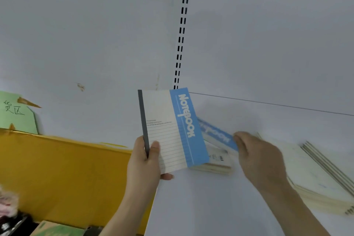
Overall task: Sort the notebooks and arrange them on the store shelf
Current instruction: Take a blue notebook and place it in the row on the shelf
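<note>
held notebook (170,130): cream cover w/ ruled lines, dark grey spine strip on its left edge, blue band on the right w/ white "Notebook" running vertically; you hold it upright, a bit tilted, over the near-left edge of the shelf
small stack (214,165): flat on the white shelf (210,207) just right of & behind the held one; same blue band on the top copy, barcode label showing; partly hidden by the held cover
big stack (321,174): cream notebooks w/ grey spines, flat at the right of the shelf, fanned a little, reaching the frame's right edge
left hand (145,161): grasping the held notebook at its lower-left corner, thumb on the front by the spine, fingers behind, one fingertip peeking under the bottom edge
right hand (258,155): reaching far-left across the shelf, back of hand up, fingertips at the blue band of the small stack's top copy; blurred, so can't tell if it's gripping or just touching
surroundings: white back panel w/ slotted upright (181,38) behind; yellow board (67,170) & green sign (17,113) w/ handwriting at left; green carton (55,229) near-left, below shelf level
</note>
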### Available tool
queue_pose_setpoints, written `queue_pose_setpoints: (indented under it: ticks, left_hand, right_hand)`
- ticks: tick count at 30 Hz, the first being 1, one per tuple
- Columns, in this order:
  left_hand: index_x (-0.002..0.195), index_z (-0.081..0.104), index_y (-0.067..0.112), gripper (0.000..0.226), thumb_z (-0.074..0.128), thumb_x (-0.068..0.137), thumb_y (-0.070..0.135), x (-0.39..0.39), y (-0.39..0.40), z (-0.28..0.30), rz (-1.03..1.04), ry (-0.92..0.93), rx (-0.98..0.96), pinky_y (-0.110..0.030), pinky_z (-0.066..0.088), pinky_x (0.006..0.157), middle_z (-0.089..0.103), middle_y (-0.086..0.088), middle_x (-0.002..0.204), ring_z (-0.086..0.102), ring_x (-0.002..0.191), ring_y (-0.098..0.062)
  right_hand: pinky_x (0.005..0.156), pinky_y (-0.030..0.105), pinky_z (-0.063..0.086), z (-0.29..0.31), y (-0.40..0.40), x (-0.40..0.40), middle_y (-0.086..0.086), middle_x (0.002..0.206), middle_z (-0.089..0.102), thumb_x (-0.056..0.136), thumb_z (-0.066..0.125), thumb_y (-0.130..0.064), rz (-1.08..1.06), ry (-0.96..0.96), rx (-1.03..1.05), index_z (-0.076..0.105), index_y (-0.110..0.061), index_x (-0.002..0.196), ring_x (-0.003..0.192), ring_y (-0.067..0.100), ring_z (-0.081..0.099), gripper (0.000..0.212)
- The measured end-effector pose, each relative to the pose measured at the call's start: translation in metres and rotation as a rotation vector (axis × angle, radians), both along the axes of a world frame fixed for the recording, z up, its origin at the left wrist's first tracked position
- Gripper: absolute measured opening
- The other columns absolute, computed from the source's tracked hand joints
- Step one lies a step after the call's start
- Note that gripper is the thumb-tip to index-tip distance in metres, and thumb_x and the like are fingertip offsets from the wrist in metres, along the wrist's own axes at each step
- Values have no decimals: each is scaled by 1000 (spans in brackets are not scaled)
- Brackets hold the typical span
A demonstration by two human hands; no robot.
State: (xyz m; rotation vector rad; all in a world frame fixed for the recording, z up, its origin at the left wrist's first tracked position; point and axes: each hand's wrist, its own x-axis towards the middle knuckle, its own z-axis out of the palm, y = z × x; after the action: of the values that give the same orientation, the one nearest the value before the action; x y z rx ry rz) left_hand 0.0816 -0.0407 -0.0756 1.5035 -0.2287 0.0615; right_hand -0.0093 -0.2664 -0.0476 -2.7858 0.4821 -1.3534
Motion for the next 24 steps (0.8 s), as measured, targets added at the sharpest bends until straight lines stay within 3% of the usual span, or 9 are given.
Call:
queue_pose_setpoints:
  ticks: [3,6,10,15,19,24]
  left_hand:
    - [119,48,30,16,47,104,23,-3,2,-1,-27,-24,46,-34,59,48,65,3,100,67,86,-22]
    - [120,49,30,17,44,105,24,-9,-1,-2,-99,-10,63,-33,59,50,65,3,101,67,86,-20]
    - [111,54,32,16,40,107,28,-26,-7,9,-259,10,-11,-37,57,49,67,2,94,68,75,-17]
    - [106,54,19,26,36,104,37,-45,-20,14,-258,-37,-68,-35,53,41,69,-2,78,66,58,-20]
    - [113,52,24,29,45,94,45,-57,-28,12,-337,-16,-104,-35,54,45,71,5,87,72,73,-22]
    - [120,49,36,19,41,103,34,-68,-43,9,-474,19,-63,-46,60,53,69,13,95,72,88,-21]
  right_hand:
    - [56,31,42,22,3,-19,4,68,66,94,56,-20,-18,-200,198,67,-17,92,59,31,60,12]
    - [65,30,40,34,14,-30,-5,72,64,95,56,-23,48,-350,488,68,-19,90,68,21,59,13]
    - [70,31,43,19,34,-23,-19,76,65,92,61,-25,107,-330,817,65,-29,76,76,10,60,17]
    - [69,33,45,-13,49,-24,-16,73,65,93,56,-30,49,-221,829,65,-27,77,75,6,59,19]
    - [61,28,41,-21,49,-36,-13,71,65,95,55,-29,64,-243,938,65,-27,76,70,1,57,22]
    - [64,21,40,-22,38,-63,-19,87,66,97,50,-27,82,-224,942,64,-31,90,81,-5,58,17]
